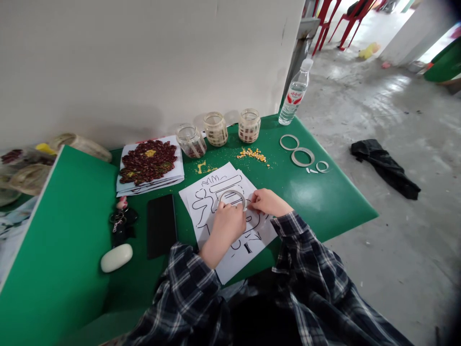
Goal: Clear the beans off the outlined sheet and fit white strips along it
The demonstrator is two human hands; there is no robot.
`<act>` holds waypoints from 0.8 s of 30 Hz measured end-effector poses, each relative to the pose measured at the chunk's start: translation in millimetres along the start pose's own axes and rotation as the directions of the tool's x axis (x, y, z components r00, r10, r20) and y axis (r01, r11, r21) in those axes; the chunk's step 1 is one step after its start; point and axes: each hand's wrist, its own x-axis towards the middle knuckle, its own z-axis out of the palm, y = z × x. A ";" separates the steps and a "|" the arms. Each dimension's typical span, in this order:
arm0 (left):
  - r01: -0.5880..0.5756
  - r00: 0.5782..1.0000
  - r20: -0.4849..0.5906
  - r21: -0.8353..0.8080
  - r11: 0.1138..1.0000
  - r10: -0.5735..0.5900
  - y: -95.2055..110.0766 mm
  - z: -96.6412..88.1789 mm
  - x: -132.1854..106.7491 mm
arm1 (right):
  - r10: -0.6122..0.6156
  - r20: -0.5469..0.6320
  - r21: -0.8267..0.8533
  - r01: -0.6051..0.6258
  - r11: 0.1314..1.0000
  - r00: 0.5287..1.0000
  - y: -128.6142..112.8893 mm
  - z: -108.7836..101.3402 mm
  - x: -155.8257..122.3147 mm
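Over the white paper sheets (230, 264) with black line drawings, my left hand (228, 223) grips a thin roll of tape (232, 193). My right hand (270, 203) is closed at the right side of the roll, with its fingertips pinched together close to the tape's edge. What lies between those fingertips is too small to make out. Beyond the sheets, yellow corn kernels (254, 154) lie loose on the green table (317, 202). To the right are a large tape roll (302, 157), another ring (289, 142) and a small roll (321, 166).
Three glass jars (249, 126) stand along the wall, with a water bottle (296, 93) at the back corner. On the left are a bean flower picture (149, 161), a black phone (162, 226), keys (119, 221) and a white case (116, 258). A green panel (65, 230) rises at far left.
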 end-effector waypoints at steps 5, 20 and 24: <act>-0.002 1.000 -0.005 0.011 1.000 0.002 0.8 -1.4 0.2 | -0.008 -0.010 -0.003 0.008 1.000 1.000 -0.6 1.2 0.2; -0.064 0.998 0.025 0.033 0.997 0.063 4.9 6.0 1.8 | 0.090 -0.055 -0.153 -0.097 0.983 0.994 -16.4 4.3 0.9; -0.069 0.997 0.034 -0.042 0.997 0.070 9.5 -10.3 -4.3 | 0.092 -0.062 -0.152 -0.100 0.983 0.994 -15.3 5.1 1.3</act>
